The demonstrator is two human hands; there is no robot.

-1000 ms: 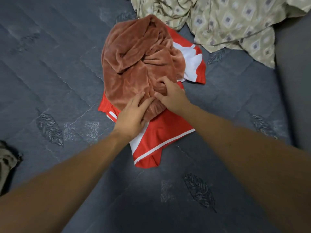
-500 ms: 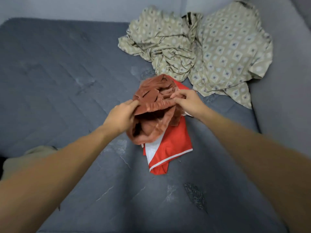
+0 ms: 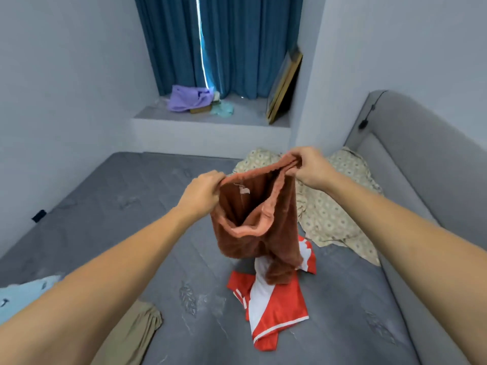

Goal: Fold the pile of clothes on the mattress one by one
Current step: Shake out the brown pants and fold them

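Hands are gripping fuzzy rust-brown shorts [image 3: 257, 222] by the waistband, left hand [image 3: 201, 192] and right hand [image 3: 309, 164] holding them up over the grey quilted mattress [image 3: 147, 206]. Red-and-white shorts [image 3: 274, 309] are lying below. Farther back, blue curtains [image 3: 237, 43] are hanging.

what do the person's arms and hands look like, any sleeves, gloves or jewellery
Both forearms are bare from the frame edge to the wrists, with no sleeve in view. The left hand and right hand wear no gloves. No watch, bracelet or ring shows on the visible sides of the wrists and fingers. No markings or tattoos can be made out.
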